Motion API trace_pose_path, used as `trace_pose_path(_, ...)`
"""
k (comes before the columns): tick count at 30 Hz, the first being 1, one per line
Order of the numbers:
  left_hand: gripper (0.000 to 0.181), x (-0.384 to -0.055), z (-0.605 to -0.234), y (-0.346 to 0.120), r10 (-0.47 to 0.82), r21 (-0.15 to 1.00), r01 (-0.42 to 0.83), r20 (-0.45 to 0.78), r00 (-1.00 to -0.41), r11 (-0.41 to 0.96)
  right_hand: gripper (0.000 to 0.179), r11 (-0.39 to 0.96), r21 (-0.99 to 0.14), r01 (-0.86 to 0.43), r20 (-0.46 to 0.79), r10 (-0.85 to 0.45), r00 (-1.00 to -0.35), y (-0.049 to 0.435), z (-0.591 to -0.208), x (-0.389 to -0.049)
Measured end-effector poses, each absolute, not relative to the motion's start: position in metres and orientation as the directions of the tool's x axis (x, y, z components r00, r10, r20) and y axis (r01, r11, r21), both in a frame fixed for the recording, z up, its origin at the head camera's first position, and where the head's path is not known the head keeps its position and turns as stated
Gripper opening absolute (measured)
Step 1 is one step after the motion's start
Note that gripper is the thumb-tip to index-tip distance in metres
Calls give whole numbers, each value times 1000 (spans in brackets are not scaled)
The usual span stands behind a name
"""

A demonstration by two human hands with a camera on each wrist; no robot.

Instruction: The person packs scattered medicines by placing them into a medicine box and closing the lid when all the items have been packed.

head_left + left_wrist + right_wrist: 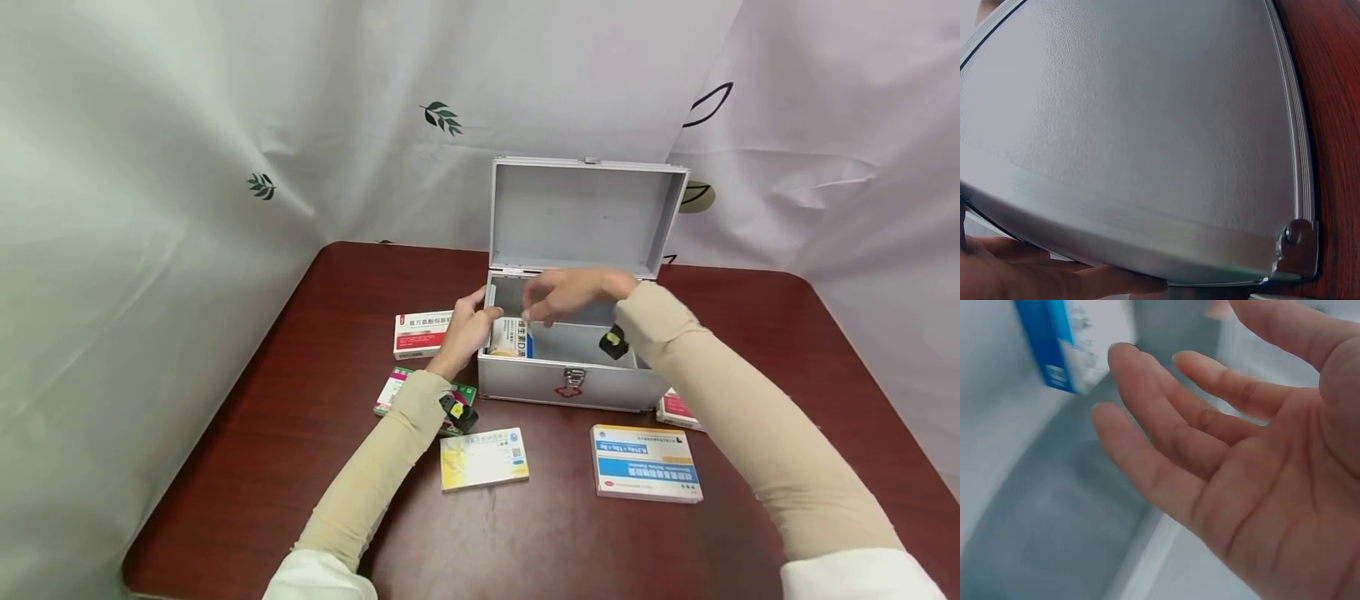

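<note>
A silver metal case (525, 381) stands with its lid (581, 212) raised. In the head view my left hand (467, 329) holds its left rim, the thumb over the edge. Along the case's side wall (1147, 125), the left wrist view shows that hand's fingers at the rim. My right hand (573, 292) hovers over the case, fingers loosely bent, with nothing in them; its palm (1260, 487) faces the right wrist camera. Inside, at the left end, stands a white medicine box (512, 337) with a blue edge, close to the right fingertips but apart from them.
Red-and-white medicine boxes lie left of the case (420, 333) and at its right front corner (678, 408). A green-and-pink box (390, 392) is partly under the left forearm. In front lie a yellow-and-white box (483, 460) and a blue-and-white box (647, 464).
</note>
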State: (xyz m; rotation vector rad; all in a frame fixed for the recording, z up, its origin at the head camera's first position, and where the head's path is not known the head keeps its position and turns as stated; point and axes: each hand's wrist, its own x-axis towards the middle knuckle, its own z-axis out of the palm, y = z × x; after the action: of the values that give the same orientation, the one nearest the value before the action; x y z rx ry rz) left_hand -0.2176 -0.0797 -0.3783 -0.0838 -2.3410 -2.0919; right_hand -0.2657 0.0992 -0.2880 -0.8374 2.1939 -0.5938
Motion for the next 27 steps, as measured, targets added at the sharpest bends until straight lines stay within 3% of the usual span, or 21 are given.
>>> trace_pose_path(6, 51, -216, -379, -82, 39, 993, 14, 9, -999, 115, 24, 612, -551, -567, -65, -709, -702, 138, -245, -236)
trace_pose_path(13, 52, -213, -381, -87, 21, 996, 13, 11, -1000, 94, 22, 674, -519, -526, 64, -583, -810, 198, -238, -194)
trace_pose_path(18, 54, -216, -379, -85, 30, 995, 16, 13, -999, 100, 39, 761, -538, -363, -48, -457, -888, 258, -261, -183)
trace_pose_path(25, 53, -218, -380, -81, 35, 996, 10, 7, -999, 87, 77, 837, -475, -271, -312, -449, -837, 308, -329, -178)
trace_pose_path(27, 53, -218, -380, -79, 32, 996, 4, 1, -999, 93, 86, 839, -503, -209, -381, -432, -818, 312, -345, -174)
